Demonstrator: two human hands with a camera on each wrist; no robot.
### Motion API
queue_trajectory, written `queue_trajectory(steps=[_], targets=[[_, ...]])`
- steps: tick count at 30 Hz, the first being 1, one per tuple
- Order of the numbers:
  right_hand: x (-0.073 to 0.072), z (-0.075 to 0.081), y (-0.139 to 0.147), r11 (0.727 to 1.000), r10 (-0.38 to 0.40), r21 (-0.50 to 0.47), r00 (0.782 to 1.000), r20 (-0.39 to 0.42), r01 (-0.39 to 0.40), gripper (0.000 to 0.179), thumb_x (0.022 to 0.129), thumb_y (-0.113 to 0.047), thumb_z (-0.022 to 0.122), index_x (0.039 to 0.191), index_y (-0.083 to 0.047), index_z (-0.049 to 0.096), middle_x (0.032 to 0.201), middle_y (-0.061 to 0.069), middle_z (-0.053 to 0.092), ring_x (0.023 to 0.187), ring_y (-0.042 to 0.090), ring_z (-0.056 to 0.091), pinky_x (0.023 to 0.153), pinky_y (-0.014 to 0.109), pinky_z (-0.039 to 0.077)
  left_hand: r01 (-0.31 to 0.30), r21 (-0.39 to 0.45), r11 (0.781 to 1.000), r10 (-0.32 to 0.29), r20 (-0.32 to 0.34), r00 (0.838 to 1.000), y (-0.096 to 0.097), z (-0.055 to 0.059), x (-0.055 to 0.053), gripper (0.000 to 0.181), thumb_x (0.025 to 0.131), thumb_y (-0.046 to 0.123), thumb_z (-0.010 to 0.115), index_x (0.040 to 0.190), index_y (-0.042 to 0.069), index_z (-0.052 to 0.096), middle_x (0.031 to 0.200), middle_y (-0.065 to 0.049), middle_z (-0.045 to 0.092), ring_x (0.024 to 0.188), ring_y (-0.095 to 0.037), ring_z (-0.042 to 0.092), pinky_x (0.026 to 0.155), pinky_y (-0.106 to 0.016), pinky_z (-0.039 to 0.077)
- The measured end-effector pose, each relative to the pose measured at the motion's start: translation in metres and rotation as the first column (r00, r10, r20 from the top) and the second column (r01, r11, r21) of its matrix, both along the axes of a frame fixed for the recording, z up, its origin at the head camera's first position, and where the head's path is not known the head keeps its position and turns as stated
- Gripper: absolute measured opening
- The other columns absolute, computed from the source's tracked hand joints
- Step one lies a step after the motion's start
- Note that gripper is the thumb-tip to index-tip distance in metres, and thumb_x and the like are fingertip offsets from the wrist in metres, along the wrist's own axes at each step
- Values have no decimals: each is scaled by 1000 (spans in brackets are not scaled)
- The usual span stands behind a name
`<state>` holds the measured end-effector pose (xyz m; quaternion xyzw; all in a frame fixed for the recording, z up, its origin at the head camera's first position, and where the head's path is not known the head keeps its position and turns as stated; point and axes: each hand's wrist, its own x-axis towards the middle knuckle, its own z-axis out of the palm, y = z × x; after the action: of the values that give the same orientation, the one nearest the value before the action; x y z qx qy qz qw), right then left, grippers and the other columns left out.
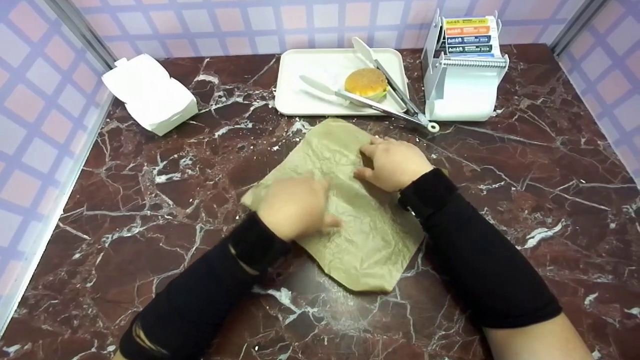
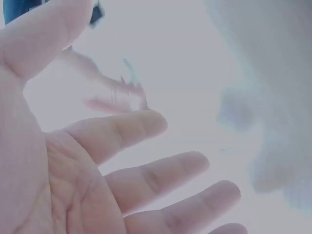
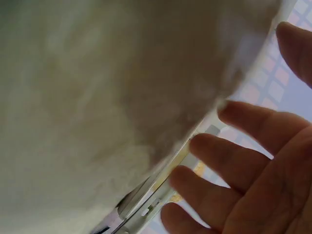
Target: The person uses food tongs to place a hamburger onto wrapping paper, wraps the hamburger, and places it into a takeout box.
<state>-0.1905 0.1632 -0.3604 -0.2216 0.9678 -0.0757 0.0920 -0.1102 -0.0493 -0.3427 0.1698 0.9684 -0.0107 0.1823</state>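
A crumpled sheet of brown paper [image 1: 345,240] lies on the marble-patterned table, one corner towards the tray. Over its left part is my left hand [image 1: 296,207], blurred in the head view; its fingers [image 2: 161,178] are spread and fairly straight in the left wrist view, holding nothing. My right hand [image 1: 395,162] rests on the paper's upper right part. In the right wrist view, its slightly bent fingers [image 3: 234,158] are spread with the tips at the paper [image 3: 97,107], gripping nothing. Whether the left fingertips touch the paper, I cannot tell.
Behind the paper, a white tray [image 1: 290,105] holds a burger [image 1: 366,85], with tongs [image 1: 372,104] lying across its edge. A dispenser [image 1: 432,65] with a white roll and coloured boxes stands at the back right. An opened white box [image 1: 160,100] is at the back left.
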Motion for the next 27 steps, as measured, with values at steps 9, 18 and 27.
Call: queue_trajectory(steps=[9,18,27], targets=[[6,7,0,998,-64,15,998,20,63,43,96,-54,67,85,-14,74,95,14,78,96,38,75,82,59,59,37,-18,999,-35,87,996,-25,-13,-11,120,76,81,73,168,17,28,172,-25,21,152,-51,36,121,-64,39],[3,11,6,994,-107,11,994,19,107,44,99,-53,64,84,-13,72,101,17,78,104,42,73,87,60,58,34,-26,999,-31,102,994,-23,-13,-23,122,72,78,79,169,28,25,176,-18,16,156,-51,28,120,-68,38],[-5,18,16,982,-181,-57,983,20,182,54,103,-49,61,138,-8,65,136,22,69,125,47,64,103,65,52,17,4,1000,-17,110,994,-22,-14,-37,120,72,77,80,168,32,25,177,-14,14,158,-49,24,117,-72,38]])
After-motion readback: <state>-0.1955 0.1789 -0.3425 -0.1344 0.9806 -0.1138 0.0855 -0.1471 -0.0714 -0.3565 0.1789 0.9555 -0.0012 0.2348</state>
